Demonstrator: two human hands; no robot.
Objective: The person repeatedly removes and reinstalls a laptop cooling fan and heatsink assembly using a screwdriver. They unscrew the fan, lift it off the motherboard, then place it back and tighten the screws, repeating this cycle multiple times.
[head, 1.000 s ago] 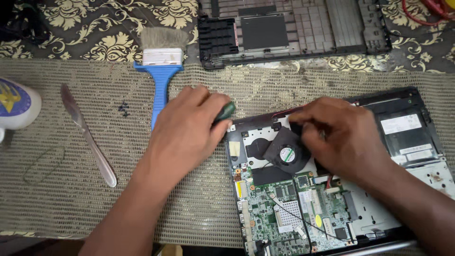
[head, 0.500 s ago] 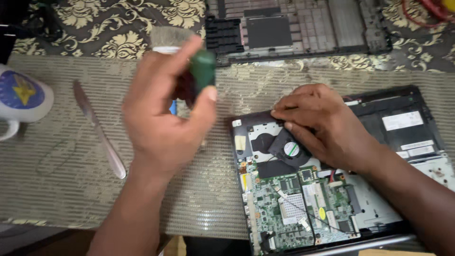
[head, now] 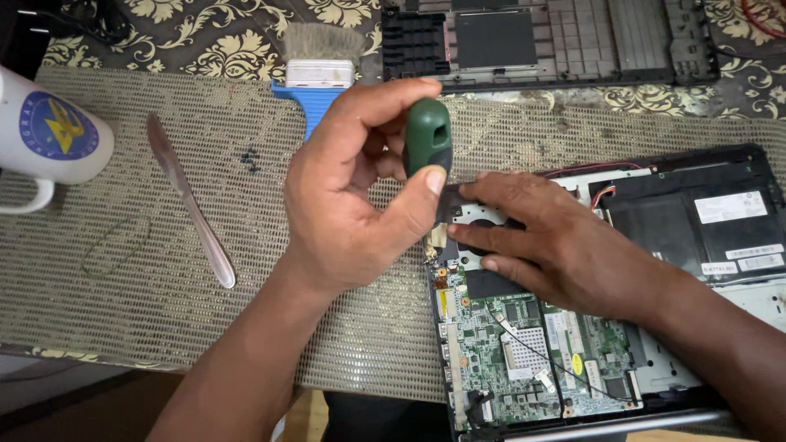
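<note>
Left hand (head: 352,196) raised over the mat, fingers curled tight round a green screwdriver handle (head: 428,137), thumb pressed on its lower end; shaft hidden behind the hand; handle just above the top left corner of the opened laptop base (head: 720,164). Right hand (head: 557,245) laid flat on the cooling fan (head: 475,221), fingers spread and extended, gripping nothing, fingertips touching the fan housing. Green circuit board (head: 524,344) exposed just below the fan; dark battery panel to the right. On the woven mat (head: 164,327): table knife (head: 190,200), small black screws (head: 250,158), blue-handled brush (head: 315,78) partly behind the left hand; white mug (head: 49,139) at far left; detached keyboard frame (head: 557,37) at top.
</note>
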